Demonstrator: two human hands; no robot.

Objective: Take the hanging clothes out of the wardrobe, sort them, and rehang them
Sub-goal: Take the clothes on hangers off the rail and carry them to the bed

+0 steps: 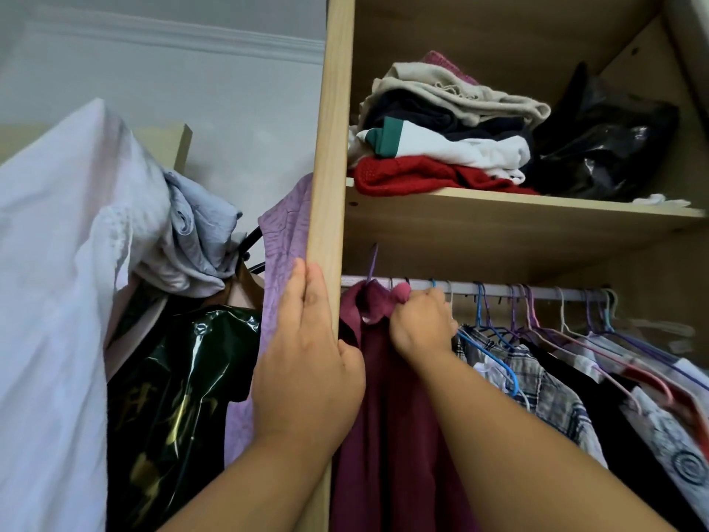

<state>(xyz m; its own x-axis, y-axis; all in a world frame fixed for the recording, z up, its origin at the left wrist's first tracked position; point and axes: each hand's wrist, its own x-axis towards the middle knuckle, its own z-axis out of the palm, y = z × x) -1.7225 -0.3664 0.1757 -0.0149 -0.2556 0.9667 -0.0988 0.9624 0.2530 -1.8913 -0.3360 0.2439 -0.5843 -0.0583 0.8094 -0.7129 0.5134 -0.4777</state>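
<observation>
My right hand (422, 324) is curled shut at the collar of the maroon garment (387, 416), fingers bunched round cloth and what I take to be the neck of its hanger (the fingers hide exactly what is pinched). My left hand (307, 362) lies flat and open against the wardrobe's upright side panel (330, 147), fingers pointing to 12 o'clock, thumb hooked round the inner edge, holding nothing but the wood.

The maroon garment hangs straight down from my right hand towards 6 o'clock, and its purple hanger hook (373, 263) stands up at about 11 o'clock from the knuckles, over the left end of the rail (537, 291). The rail runs across from 9 to 3 o'clock, so I judge the hook has to lift upward and then come toward me; my right hand is the nearer one for that.

Off at 3 o'clock the other hanging clothes (556, 378) crowd along the rail. At 12 o'clock is the shelf (498, 213) with folded clothes (441, 140)
</observation>
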